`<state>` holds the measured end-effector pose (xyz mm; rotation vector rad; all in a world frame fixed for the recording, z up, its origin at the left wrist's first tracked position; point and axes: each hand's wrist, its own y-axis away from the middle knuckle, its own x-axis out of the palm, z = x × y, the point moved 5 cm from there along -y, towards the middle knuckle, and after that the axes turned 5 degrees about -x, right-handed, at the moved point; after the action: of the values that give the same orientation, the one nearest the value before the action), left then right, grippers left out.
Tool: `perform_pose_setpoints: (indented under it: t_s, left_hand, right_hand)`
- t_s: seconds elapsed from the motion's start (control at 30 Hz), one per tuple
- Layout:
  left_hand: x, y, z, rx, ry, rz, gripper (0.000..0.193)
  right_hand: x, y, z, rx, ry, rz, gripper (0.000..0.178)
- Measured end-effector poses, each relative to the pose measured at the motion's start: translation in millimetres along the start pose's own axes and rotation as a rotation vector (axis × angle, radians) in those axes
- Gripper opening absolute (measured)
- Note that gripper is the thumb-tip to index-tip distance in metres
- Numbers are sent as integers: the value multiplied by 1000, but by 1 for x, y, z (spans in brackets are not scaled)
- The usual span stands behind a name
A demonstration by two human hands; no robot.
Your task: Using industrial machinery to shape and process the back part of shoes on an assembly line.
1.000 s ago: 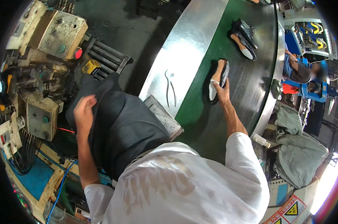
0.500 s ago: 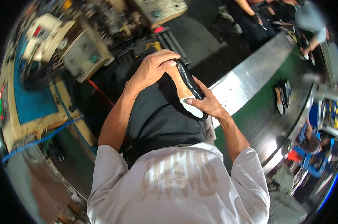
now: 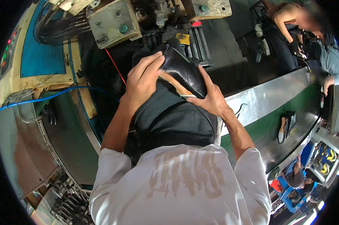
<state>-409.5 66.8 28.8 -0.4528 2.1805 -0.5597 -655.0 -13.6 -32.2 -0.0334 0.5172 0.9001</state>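
Note:
A black leather shoe [image 3: 182,71] is held above my lap, tilted so that its glossy side faces up. Along its lower edge shows a strip of the tan sole [image 3: 175,84]. My left hand [image 3: 142,80] grips the left end, fingers bent over the edge. At the right end my right hand [image 3: 213,98] is closed round the shoe, with its thumb beneath near the sole edge and fingers on the far side. Dark trousers [image 3: 177,120] lie below the shoe.
Ahead stands a machine with grey control boxes [image 3: 115,26], a red button [image 3: 196,23] and a yellow block [image 3: 183,38]. A green belt [image 3: 248,137] with a metal edge [image 3: 267,92] runs at right, carrying other shoes [image 3: 287,127]. People work beyond. A blue hose [image 3: 45,95] crosses left.
Both hands have turned the shoe: its tan and white sole faced up before, and now the black side does. My view has shifted, too.

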Motion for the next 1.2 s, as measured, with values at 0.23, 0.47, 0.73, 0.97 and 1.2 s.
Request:
perform_pose_setpoints:
  t_s: [0.23,0.47,0.73,0.97,1.2]
  left_hand:
    - [1,24,-25,-540,1172,335,115]
    - [42,26,-29,-584,884,314,74]
    - [47,18,-28,-530,779,234,59]
    - [40,5,48,-878,1151,145,82]
    - [52,69,135,-1478,1062,34,64]
  right_hand:
    - [22,11,-36,-227,153,-285,130]
    - [38,25,-56,-342,242,-304,131]
    - [34,18,-50,-326,244,-272,128]
    - [8,-36,-7,-63,-253,74,98]
    - [39,-36,65,-460,571,162,93]
